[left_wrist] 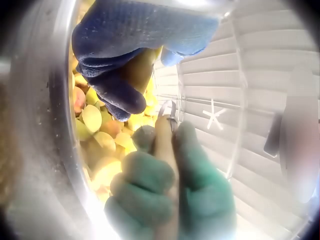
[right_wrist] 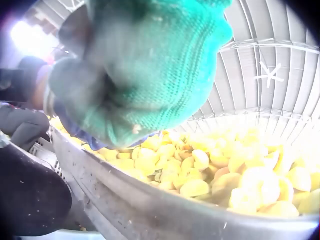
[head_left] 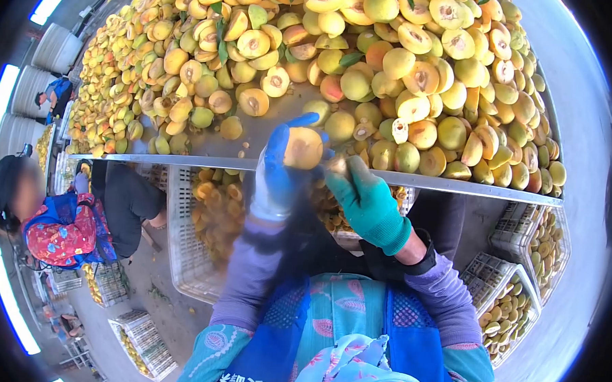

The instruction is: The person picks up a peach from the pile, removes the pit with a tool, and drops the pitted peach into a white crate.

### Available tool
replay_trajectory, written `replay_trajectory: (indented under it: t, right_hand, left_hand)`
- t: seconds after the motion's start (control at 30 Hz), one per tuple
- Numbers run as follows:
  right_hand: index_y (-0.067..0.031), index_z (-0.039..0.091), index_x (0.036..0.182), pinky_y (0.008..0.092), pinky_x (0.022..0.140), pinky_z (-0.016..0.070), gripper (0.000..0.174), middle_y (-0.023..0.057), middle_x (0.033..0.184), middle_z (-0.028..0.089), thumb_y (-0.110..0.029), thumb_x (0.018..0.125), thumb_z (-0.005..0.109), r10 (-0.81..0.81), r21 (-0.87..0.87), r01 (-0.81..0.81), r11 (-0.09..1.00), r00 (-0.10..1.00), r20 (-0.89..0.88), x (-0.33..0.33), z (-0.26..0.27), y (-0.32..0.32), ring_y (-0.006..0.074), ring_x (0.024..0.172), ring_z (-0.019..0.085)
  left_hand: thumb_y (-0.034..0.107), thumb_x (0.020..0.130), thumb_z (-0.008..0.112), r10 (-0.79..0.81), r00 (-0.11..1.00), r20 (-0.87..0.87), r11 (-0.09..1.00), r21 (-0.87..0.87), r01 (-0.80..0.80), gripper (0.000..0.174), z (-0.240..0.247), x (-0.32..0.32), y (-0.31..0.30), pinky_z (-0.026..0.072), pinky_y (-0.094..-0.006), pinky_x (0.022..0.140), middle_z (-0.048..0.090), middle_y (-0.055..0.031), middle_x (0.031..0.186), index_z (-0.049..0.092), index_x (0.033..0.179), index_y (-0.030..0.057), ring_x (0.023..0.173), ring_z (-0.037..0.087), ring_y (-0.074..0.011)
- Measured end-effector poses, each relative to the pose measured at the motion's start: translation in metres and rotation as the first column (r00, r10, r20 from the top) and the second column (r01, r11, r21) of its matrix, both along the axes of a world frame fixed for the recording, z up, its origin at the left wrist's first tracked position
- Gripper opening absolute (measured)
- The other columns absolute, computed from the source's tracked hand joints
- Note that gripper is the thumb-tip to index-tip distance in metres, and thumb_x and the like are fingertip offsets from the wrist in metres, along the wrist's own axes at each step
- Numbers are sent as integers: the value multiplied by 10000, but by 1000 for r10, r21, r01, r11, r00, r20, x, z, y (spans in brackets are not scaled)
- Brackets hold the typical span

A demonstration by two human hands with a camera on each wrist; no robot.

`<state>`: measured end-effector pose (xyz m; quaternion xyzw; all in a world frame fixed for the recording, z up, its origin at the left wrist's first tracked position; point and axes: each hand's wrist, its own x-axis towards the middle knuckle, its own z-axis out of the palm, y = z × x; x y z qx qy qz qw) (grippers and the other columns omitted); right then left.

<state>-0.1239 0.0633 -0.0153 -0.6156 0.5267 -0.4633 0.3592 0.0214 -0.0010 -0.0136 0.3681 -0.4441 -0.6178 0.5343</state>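
Note:
My left hand (head_left: 277, 173), in a blue and white glove, holds a halved yellow peach (head_left: 303, 148) with its cut face toward the head camera. In the left wrist view the blue fingers curl round the fruit. My right hand (head_left: 373, 206), in a green glove, grips a pitting tool (left_wrist: 164, 145) with a wooden handle and a small curved metal loop at its tip. The loop points toward the peach half, just below it in that view. Both hands are over the near edge of a metal table (head_left: 456, 186) heaped with halved peaches (head_left: 424, 77).
Under the edge stands a white plastic crate (head_left: 180, 247) with peach pieces in it. More filled crates (head_left: 509, 316) stand on the floor at right. A seated person (head_left: 72, 228) works at left, and another crate (head_left: 145, 344) lies on the floor nearby.

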Motion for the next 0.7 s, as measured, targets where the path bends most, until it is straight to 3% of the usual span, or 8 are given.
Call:
replay_trajectory:
  t: [0.03,0.07,0.2,0.3,0.37,0.5,0.6,0.7]
  right_hand:
    - [-11,529,989,456,547,458,210,212,723,601,-188,914,611,-8,-19,7,1000,999,-50,0,7,2,421,659,600]
    - [-8,535,988,459,567,470,243,251,753,609,-234,926,600,39,84,-33,996,997,-70,-1,18,3,437,707,611]
    - [-9,543,997,466,592,479,294,245,756,618,-298,950,563,64,171,-48,984,994,-91,1,14,0,444,715,614]
    - [1,557,1029,467,632,485,340,248,806,631,-332,971,522,64,251,-67,966,998,18,3,17,1,435,760,625]
    - [9,565,1054,462,667,489,373,248,840,637,-350,986,491,42,230,-81,970,985,168,7,13,1,427,793,630]
    - [9,572,1091,440,708,490,407,248,878,636,-370,999,456,11,298,-100,949,957,288,14,10,3,409,829,632]
    - [16,570,1092,439,712,487,416,242,885,639,-370,1004,444,28,319,-137,938,946,324,15,12,5,385,823,637]
    - [26,569,1087,428,693,483,433,206,860,639,-378,1008,436,49,290,-140,947,952,301,15,2,6,321,779,629]
  left_hand:
    - [343,966,515,-2,999,44,999,-54,4,471,-3,-3,2,533,-289,710,647,-132,1006,517,1257,-28,826,631,-189]
    - [349,968,508,0,996,84,994,-109,9,472,-5,-6,4,533,-287,697,649,-137,1004,523,1248,-31,814,635,-193]
    - [290,957,529,-4,968,250,974,-218,60,396,9,-7,11,534,-299,675,661,-141,980,558,1187,-32,798,648,-206]
    - [254,940,547,212,799,563,841,-522,145,346,13,-7,7,530,-305,681,668,-131,943,574,1142,-25,779,647,-194]
    - [231,929,556,263,805,532,816,-568,109,317,7,-10,5,526,-304,677,669,-125,920,578,1120,-21,767,645,-186]
    - [179,887,599,325,754,571,810,-580,90,294,15,-16,10,526,-308,673,665,-133,896,581,1105,-17,751,647,-216]
    - [153,858,625,190,899,395,918,-397,-19,281,13,-19,14,528,-315,675,660,-145,920,581,1090,0,751,648,-232]
    - [156,867,617,200,841,503,750,-631,199,260,1,-10,1,529,-321,680,656,-139,955,577,1079,12,745,643,-224]
